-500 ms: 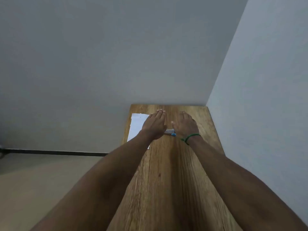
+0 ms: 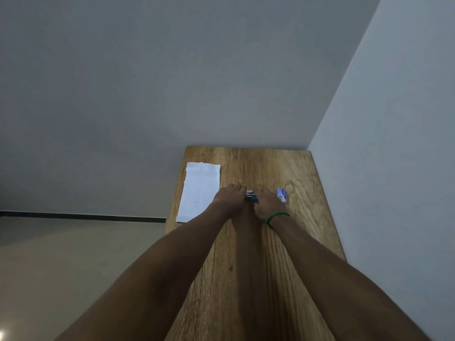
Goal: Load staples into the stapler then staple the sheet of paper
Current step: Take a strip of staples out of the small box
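My two hands meet at the middle of the counter [image 2: 258, 163], backs turned up, with the stapler [image 2: 251, 196] between them. Only a short stretch of it shows in the gap: a dark and silvery top, and a blue end tucked against my right hand [image 2: 268, 202]. My left hand [image 2: 229, 197] comes in from the left, its fingers bent down toward the stapler's near end, the tips touching it or just beside it. My right hand lies over the other end with its fingers hidden under the knuckles. I cannot tell whether either hand truly grips the stapler or only rests on it. A green band [image 2: 275, 216] circles my right wrist. The paper [image 2: 200, 188] lies flat at the counter's left edge, just left of my left hand, and my left wrist crosses its near corner. A small blue and white staple box [image 2: 281, 195] lies just right of my right hand.
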